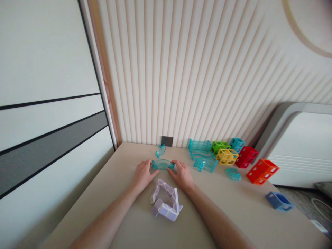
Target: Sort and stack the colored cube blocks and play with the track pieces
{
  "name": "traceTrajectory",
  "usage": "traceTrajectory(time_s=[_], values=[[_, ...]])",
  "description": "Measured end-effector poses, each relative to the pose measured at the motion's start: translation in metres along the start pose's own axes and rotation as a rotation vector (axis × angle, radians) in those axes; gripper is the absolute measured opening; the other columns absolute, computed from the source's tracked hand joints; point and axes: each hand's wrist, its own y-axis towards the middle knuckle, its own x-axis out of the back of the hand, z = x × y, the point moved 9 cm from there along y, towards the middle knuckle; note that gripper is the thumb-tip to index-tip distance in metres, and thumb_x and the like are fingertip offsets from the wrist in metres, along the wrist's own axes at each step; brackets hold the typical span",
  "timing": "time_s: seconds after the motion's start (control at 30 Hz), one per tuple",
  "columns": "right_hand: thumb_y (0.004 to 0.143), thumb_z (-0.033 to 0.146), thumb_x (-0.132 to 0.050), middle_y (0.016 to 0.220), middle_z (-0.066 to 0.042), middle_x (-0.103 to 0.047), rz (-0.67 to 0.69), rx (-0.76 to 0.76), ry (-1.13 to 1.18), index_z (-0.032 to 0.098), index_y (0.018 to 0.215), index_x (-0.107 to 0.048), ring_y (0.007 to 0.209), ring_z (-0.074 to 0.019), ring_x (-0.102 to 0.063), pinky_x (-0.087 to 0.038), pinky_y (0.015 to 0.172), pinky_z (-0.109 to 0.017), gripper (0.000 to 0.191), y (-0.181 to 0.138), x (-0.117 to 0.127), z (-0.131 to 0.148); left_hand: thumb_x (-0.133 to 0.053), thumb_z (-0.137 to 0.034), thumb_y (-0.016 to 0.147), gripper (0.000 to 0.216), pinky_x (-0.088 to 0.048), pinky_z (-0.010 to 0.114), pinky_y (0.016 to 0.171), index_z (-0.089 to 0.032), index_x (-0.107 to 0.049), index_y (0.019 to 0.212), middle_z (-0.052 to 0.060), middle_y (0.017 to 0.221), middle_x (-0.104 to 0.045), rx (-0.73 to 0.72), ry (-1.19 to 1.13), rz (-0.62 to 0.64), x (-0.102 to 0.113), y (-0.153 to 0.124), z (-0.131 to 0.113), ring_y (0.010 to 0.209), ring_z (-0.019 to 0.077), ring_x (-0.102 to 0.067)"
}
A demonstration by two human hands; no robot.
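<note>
- We hold a curved teal track piece (163, 164) between both hands, low over the beige table (233, 214), near its far edge by the ribbed wall.
- Our left hand (142, 174) pinches the piece's left end, fingers curled about it; our right hand (183, 174) grips the right end the same way — both closed on it.
- At 6 o'clock from the piece, between our wrists, lies a lilac-and-white folding puzzle (166, 200), bent into a loose ring.
- At 12 o'clock, just beyond the piece, sits a smaller teal curve (160, 151), and behind it a dark wall socket (167, 141).
- At 2 o'clock stands a teal railed section (199, 146); at 3 o'clock, near the right hand, lies another ribbed teal curve (205, 164).
- Farther out at 3 o'clock come open-frame blocks — green (220, 146), turquoise (237, 143), yellow (227, 156), red (246, 156) and orange (262, 171) — with a flat teal disc piece (232, 174) before them.
- At 4 o'clock, well apart, lies a blue block (279, 201).
</note>
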Motion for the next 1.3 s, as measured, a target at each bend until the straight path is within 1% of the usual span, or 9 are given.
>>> traceTrajectory(time_s=[0.2,0.4,0.67,0.83,1.0,1.1,1.2,1.3], values=[[0.09,0.031,-0.065,0.108,-0.008,-0.073,0.047,-0.01,-0.023,0.022,0.112,-0.061,0.104,-0.0247,-0.066,-0.047,0.095,-0.035,0.024,0.0,-0.002,0.001,-0.068,-0.037,0.085,0.043,-0.049,0.04,0.094,-0.016,-0.059,0.121,0.013,0.11,-0.072,0.024,0.012,0.019,-0.002,0.001,0.001,0.106,0.0286,-0.066],[0.091,0.031,-0.064,0.114,-0.009,-0.071,0.078,-0.031,-0.047,0.022,0.119,-0.058,0.107,-0.0255,-0.066,-0.046,0.097,-0.037,0.03,-0.001,-0.005,0.0,-0.069,-0.036,0.084,0.037,-0.049,0.038,0.092,-0.018,-0.061,0.116,0.01,0.106,-0.073,0.023,0.009,0.018,0.001,0.001,-0.001,0.101,0.0268,-0.067],[0.09,0.033,-0.064,0.116,-0.009,-0.071,0.079,-0.044,-0.082,0.023,0.124,-0.058,0.109,-0.0254,-0.066,-0.047,0.097,-0.037,0.037,-0.001,-0.006,-0.002,-0.068,-0.039,0.084,0.037,-0.049,0.038,0.091,-0.016,-0.062,0.112,0.012,0.105,-0.073,0.049,0.039,0.035,0.0,0.001,0.001,0.102,0.0278,-0.067],[0.089,0.031,-0.064,0.118,-0.009,-0.071,0.075,-0.042,-0.085,0.023,0.126,-0.057,0.111,-0.025,-0.066,-0.047,0.098,-0.037,0.038,-0.001,-0.005,-0.001,-0.068,-0.039,0.084,0.033,-0.048,0.037,0.092,-0.017,-0.064,0.107,0.012,0.105,-0.073,0.057,0.054,0.05,-0.001,0.001,0.001,0.103,0.0276,-0.066],[0.09,0.033,-0.062,0.117,-0.009,-0.071,0.075,-0.046,-0.089,0.022,0.128,-0.056,0.111,-0.0245,-0.066,-0.046,0.098,-0.036,0.039,-0.001,-0.006,-0.003,-0.069,-0.039,0.084,0.032,-0.047,0.037,0.094,-0.018,-0.064,0.107,0.012,0.106,-0.072,0.057,0.07,0.046,0.0,0.001,-0.001,0.106,0.0276,-0.064],[0.09,0.036,-0.063,0.116,-0.011,-0.072,0.084,-0.053,-0.103,0.02,0.131,-0.054,0.11,-0.0258,-0.066,-0.047,0.098,-0.038,0.045,-0.001,-0.008,-0.005,-0.069,-0.038,0.083,0.03,-0.047,0.037,0.094,-0.018,-0.064,0.106,0.011,0.106,-0.072,0.056,0.074,0.042,0.003,0.001,-0.002,0.107,0.0279,-0.063],[0.09,0.037,-0.063,0.118,-0.015,-0.071,0.106,-0.073,-0.13,0.016,0.137,-0.051,0.111,-0.0277,-0.066,-0.047,0.098,-0.04,0.054,-0.001,-0.011,-0.008,-0.068,-0.04,0.084,0.03,-0.047,0.038,0.093,-0.017,-0.064,0.104,0.012,0.105,-0.072,0.047,0.072,0.049,0.003,0.001,-0.003,0.106,0.0284,-0.063],[0.089,0.038,-0.063,0.117,-0.015,-0.071,0.126,-0.102,-0.141,0.014,0.143,-0.046,0.112,-0.0277,-0.066,-0.047,0.099,-0.039,0.062,-0.001,-0.014,-0.013,-0.068,-0.04,0.084,0.03,-0.047,0.037,0.092,-0.018,-0.064,0.103,0.011,0.104,-0.071,0.039,0.072,0.052,0.002,0.001,-0.002,0.104,0.0279,-0.063]])
